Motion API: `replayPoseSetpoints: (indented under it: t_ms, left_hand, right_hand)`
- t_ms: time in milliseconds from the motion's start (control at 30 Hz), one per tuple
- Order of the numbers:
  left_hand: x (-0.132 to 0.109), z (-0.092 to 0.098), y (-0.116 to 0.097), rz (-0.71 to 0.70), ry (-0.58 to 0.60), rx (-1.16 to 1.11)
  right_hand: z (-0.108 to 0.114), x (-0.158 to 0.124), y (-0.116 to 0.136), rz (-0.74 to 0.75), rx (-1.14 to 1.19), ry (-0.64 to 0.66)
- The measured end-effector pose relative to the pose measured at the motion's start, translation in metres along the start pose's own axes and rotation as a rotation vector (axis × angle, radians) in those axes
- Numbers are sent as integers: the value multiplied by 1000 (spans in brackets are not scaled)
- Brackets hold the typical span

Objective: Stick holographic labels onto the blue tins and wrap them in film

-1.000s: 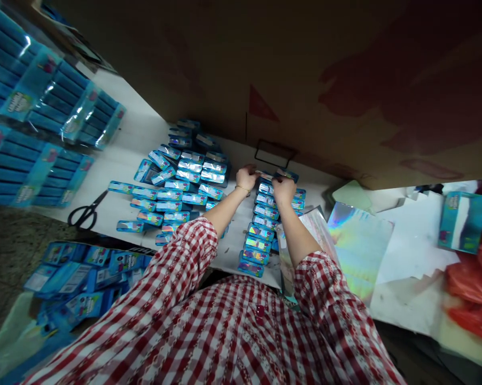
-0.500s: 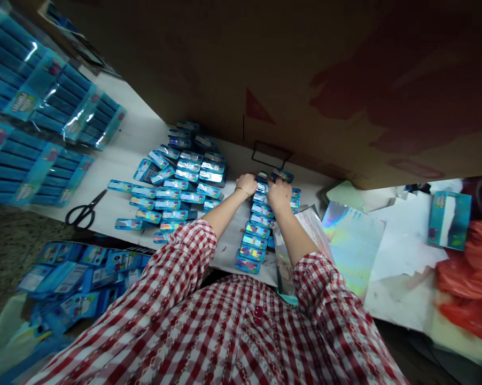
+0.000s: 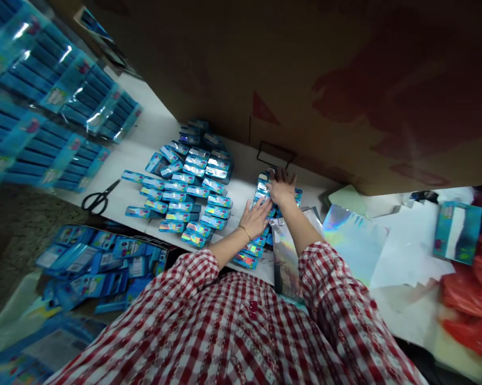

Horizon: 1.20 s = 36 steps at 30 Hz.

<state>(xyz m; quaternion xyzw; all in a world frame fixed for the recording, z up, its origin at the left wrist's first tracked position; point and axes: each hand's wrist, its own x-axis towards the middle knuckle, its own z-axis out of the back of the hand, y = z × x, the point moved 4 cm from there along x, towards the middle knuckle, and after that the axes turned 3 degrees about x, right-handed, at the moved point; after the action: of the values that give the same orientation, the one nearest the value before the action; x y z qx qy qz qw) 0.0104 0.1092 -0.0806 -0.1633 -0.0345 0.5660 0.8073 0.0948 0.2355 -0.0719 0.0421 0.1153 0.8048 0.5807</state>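
The left hand (image 3: 255, 219), a thin gold-coloured bangle (image 3: 245, 231) at its wrist, lies open with its fingers extended over a narrow column of small blue cartons with shiny, rainbow-reflecting end faces (image 3: 254, 249). The right hand (image 3: 283, 188) is also open, fingers spread, over the far part of that same column, just beyond and to the right of the left hand; neither hand is closed around a carton. The column runs beneath both hands, its near end showing below the left palm and a few cartons showing just right of the right fingers. To the left of the left hand, a bare strip of white tabletop (image 3: 240, 187) separates it from a larger cluster of similar blue cartons (image 3: 183, 192), and well apart, past that cluster, lie black-handled scissors (image 3: 95, 202). Ahead of both hands rises a large brown panel with red printing (image 3: 209, 80). Right of the right forearm lie a silvery iridescent sheet (image 3: 355, 238), white paper (image 3: 403, 246) and, farthest out, a crumpled red plastic bag (image 3: 471, 289).
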Motion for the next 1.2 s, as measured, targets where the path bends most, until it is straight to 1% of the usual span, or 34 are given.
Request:
replayPoseSetpoints:
  t_ms: [133, 233, 300, 367, 400, 433, 467, 533, 567, 600, 633, 700, 733, 800, 867, 900, 1000, 1100, 1200]
  left_hand:
    - [-4, 2, 14, 79, -15, -32]
    - [-11, 5, 25, 113, -11, -27]
    - [-16, 8, 32, 142, -11, -12]
    - [-22, 12, 32, 152, -23, 9]
    - [-25, 14, 30, 140, -32, 20]
    - [-29, 15, 25, 115, -35, 28]
    - [-33, 14, 19, 77, -30, 32]
    - [-41, 10, 5, 0, 6, 30]
    - [-46, 7, -1, -27, 33, 28]
    - [-49, 3, -6, -43, 60, 26]
    - [-53, 0, -9, -47, 81, 26]
    - [-57, -4, -9, -37, 99, 30]
    - [-58, -4, -8, -36, 96, 34]
    - [-56, 0, -4, -31, 69, 41]
    - [-47, 7, -1, -27, 25, 49]
    - [-41, 10, 0, -33, 6, 52]
    - [-20, 13, -2, -117, 1, 59]
    - [-8, 8, 2, -189, 23, 68]
    - [-10, 6, 18, -178, 6, 76]
  right_hand:
    - [-15, 6, 36, 13, 32, 18]
    - [-19, 13, 54, -2, 104, 56]
    - [-15, 18, 58, -17, 178, 114]
    - [-2, 15, 53, -74, 267, 129]
    - [7, 8, 48, -115, 319, 97]
    - [16, -3, 42, -154, 373, 37]
    - [25, -21, 37, -184, 432, -37]
    - [38, -71, 34, -187, 567, -187]
    - [39, -101, 37, -175, 641, -213]
    - [35, -132, 42, -167, 713, -210]
    - [29, -162, 49, -156, 777, -179]
    - [9, -213, 65, -126, 871, -85]
    - [-1, -232, 70, -141, 894, -75]
    - [-21, -257, 73, -232, 923, -101]
    - [-40, -267, 71, -363, 966, -117]
    - [-50, -268, 70, -422, 1001, -103]
    - [-76, -261, 73, -541, 1115, -37]
    - [-92, -247, 83, -586, 1193, -33]
    - [-99, -232, 97, -581, 1232, -36]
